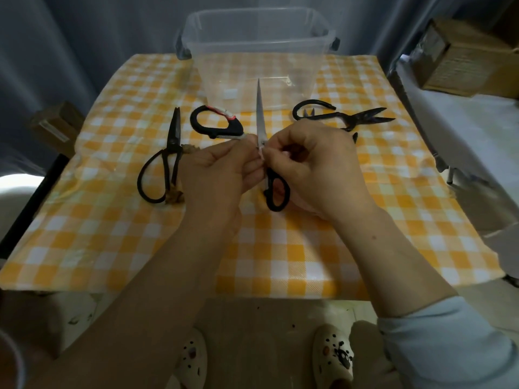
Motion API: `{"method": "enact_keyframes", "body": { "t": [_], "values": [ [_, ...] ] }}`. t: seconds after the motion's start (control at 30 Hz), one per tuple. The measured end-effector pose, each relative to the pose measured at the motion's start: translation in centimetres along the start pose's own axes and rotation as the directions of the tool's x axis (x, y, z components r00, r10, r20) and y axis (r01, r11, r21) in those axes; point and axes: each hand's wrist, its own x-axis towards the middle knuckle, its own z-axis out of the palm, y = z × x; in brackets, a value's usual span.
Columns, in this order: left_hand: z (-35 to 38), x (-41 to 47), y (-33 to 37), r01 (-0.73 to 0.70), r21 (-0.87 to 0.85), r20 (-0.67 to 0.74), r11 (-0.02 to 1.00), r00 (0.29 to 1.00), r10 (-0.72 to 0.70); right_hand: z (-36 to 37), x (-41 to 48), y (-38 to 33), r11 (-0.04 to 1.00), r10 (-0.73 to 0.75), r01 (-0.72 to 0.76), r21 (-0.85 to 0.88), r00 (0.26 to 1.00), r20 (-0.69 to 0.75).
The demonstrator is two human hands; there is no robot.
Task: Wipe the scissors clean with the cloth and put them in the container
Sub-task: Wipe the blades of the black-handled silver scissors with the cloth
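Note:
Over the middle of the table both hands hold up silver-bladed scissors [259, 119] with black handles, their tips pointing away toward the clear plastic container [258, 32]. My left hand [222, 169] grips them at the pivot from the left. My right hand [317, 169] pinches the same spot from the right, with a handle loop showing under its palm. A small pale scrap [261, 156] shows between the fingertips. Brownish crumpled material [175, 195] lies by my left wrist, partly hidden. The container stands at the table's far edge.
Three more pairs lie on the yellow checked tablecloth [280, 262]: old black scissors [171, 141] at the left, a black-handled pair with red and white wrapping [216, 122] in the middle, dark shears [345, 116] at the right. Cardboard boxes [460, 57] stand off to the right.

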Motion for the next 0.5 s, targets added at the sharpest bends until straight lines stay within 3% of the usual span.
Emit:
{"method": "enact_keyframes", "body": {
  "t": [0.1,0.27,0.4,0.5],
  "values": [
    [-0.31,0.31,0.16,0.010,-0.015,-0.019,1.000,1.000,-0.010,-0.14,-0.08,0.20,0.999,-0.025,0.023,0.027,0.995,0.094],
    [0.31,-0.33,-0.39,-0.018,0.018,0.061,1.000,0.998,0.017,0.02,0.19,-0.07,0.995,0.098,-0.096,0.032,0.992,-0.080],
    [-0.19,0.42,0.09,0.009,-0.003,-0.011,1.000,1.000,-0.009,-0.16,0.18,0.29,0.997,-0.006,0.001,0.082,0.998,0.067],
    [-0.33,0.43,0.27,0.021,-0.014,-0.010,1.000,1.000,-0.021,0.13,-0.02,0.23,0.998,-0.017,0.014,0.068,0.999,0.045]
  ]
}}
